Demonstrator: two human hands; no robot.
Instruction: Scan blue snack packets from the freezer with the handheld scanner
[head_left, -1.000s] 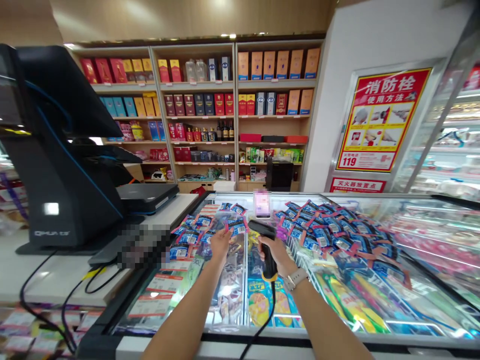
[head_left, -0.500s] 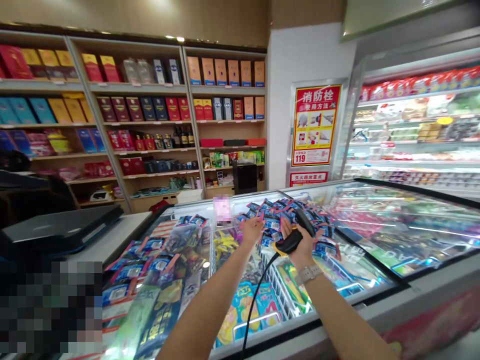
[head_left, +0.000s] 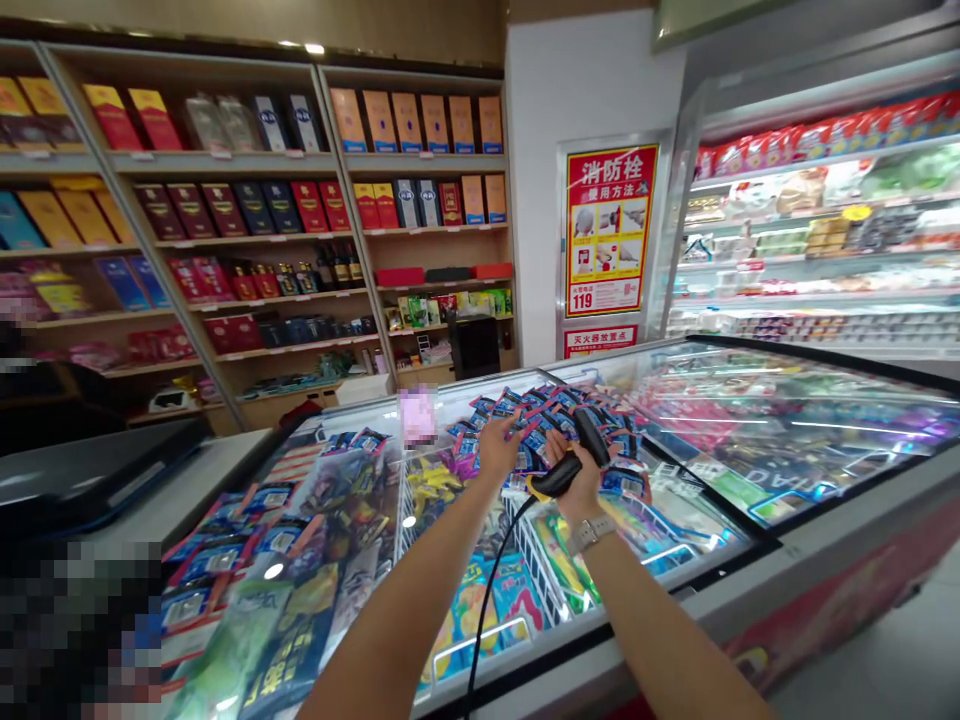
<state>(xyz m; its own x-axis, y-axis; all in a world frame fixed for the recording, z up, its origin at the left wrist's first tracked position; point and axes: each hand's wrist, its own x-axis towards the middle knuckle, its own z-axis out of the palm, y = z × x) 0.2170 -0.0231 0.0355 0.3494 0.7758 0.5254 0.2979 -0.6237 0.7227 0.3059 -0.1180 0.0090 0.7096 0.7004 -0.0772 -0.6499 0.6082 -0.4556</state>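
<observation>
My right hand (head_left: 583, 492) is wrapped round a black and yellow handheld barcode scanner (head_left: 592, 436), whose black cable hangs down toward me. To its left, my left hand (head_left: 498, 450) reaches over the near edge of a spread of small blue packets (head_left: 536, 410). Its fingertips look slightly apart and close to the packets; whether they touch one is unclear. The packets lie on the glass top of a chest freezer (head_left: 637, 640), partly hidden behind both hands. More blue packets (head_left: 214, 560) lie at the left side of the glass.
Wire baskets with frozen goods (head_left: 491, 590) show through the glass. A pink item (head_left: 418, 415), partly blurred, stands at the freezer's back edge. On the left is a counter with a dark flat device (head_left: 97, 470). Shelves of boxes (head_left: 420, 120) and a lit chiller (head_left: 817, 230) stand behind.
The camera view has swung slightly to the right, so the surroundings sit further left. Both hands stay over the packets, and the right one keeps the scanner, which is now tilted a little differently.
</observation>
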